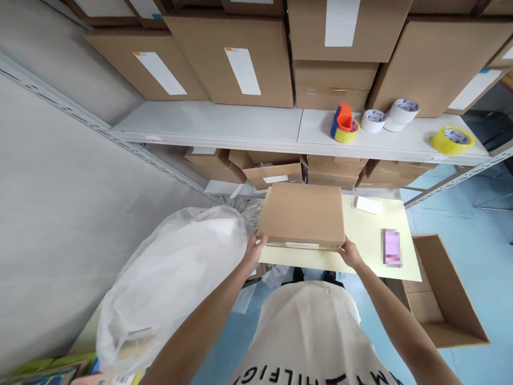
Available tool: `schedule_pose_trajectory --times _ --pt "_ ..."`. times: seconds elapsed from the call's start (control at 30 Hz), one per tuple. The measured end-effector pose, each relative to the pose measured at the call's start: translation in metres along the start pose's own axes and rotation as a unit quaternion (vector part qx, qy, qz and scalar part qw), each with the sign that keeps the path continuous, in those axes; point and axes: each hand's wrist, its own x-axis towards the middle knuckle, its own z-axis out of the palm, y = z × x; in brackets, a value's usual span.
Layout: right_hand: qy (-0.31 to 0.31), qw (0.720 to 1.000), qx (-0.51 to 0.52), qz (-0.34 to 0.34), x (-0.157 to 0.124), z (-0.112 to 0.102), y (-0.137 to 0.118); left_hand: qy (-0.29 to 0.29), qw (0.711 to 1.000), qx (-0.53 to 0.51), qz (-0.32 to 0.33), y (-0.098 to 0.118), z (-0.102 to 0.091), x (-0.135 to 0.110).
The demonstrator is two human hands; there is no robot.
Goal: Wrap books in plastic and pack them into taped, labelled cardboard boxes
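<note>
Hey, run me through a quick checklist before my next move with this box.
1. Left hand on the cardboard box's near left corner: ok.
2. Right hand at its near right corner: ok.
3. Box top without open flaps: ok.
4. Underside sealed: cannot tell, hidden.
5. Table to the box's right free of items: not ok, a white item and a blurred pink item lie there.

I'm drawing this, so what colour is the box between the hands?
The box is brown, seen best in the head view.
</note>
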Motion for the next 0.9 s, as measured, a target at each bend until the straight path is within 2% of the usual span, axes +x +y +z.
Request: schedule_pose_trajectory --times 0.17,0.3,0.4,0.57,0.67,0.77,0.83,0.9 --pt "0.076 0.996 -0.034 0.025 -0.003 -0.045 -0.046 -0.023 0.998 -0.028 0.045 0.030 -0.006 0.009" --pt "0.148 0.977 -0.130 0.082 0.002 -0.072 -0.089 0.011 0.997 -0.008 0.075 0.064 -0.001 0.027" --pt "0.140 0.964 -0.184 0.130 0.008 -0.077 -0.108 0.011 0.998 0.036 0.058 0.082 0.003 0.041" --pt "0.114 0.945 -0.249 0.178 0.024 -0.071 -0.117 -0.013 0.983 0.182 0.014 0.098 0.007 0.056" --pt "0.102 0.938 -0.273 0.188 0.032 -0.071 -0.121 0.004 0.957 0.287 0.046 0.109 0.011 0.058" --pt "0.087 0.945 -0.260 0.177 0.032 -0.071 -0.123 0.025 0.913 0.374 0.160 0.121 0.017 0.050" --pt "0.068 0.954 -0.243 0.160 0.028 -0.068 -0.121 -0.019 0.880 0.410 0.238 0.126 0.024 0.042" --pt "0.047 0.961 -0.236 0.135 0.025 -0.063 -0.118 -0.093 0.850 0.449 0.261 0.127 0.031 0.033"
